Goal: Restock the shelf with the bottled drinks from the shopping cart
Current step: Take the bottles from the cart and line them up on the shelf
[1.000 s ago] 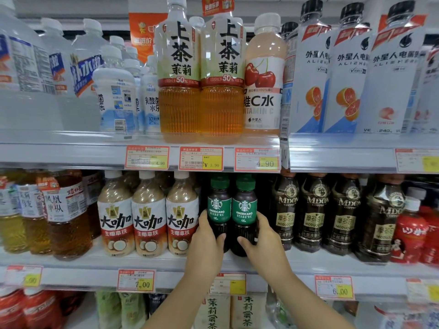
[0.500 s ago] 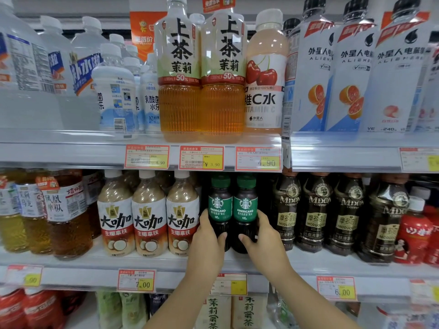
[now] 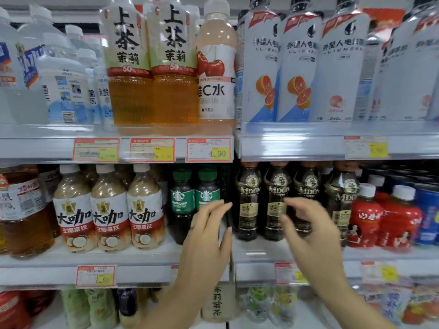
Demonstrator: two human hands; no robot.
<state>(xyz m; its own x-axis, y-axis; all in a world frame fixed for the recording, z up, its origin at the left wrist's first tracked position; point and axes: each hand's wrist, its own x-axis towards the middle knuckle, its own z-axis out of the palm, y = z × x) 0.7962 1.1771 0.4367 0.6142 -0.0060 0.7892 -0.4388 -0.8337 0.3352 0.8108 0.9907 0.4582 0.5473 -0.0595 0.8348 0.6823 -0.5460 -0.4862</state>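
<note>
The middle shelf [image 3: 142,274] is packed with upright drinks. Two green-capped coffee bottles [image 3: 182,203] are seen standing side by side on it, between the tan milk-coffee bottles [image 3: 109,210] on the left and the dark MDOV bottles [image 3: 247,200] on the right. The left hand [image 3: 209,233] is held in front of the right one of the pair, fingers loosely spread, nothing gripped. The right hand [image 3: 311,229] is raised before the dark bottles, blurred, fingers relaxed and empty.

So the middle shelf [image 3: 147,273] across the lower frame has milk coffee bottles [image 3: 109,210] on the left, two green-capped coffee bottles [image 3: 181,203] in the center, then dark coffee bottles [image 3: 248,203] and red bottles [image 3: 365,217] on the right.
</note>
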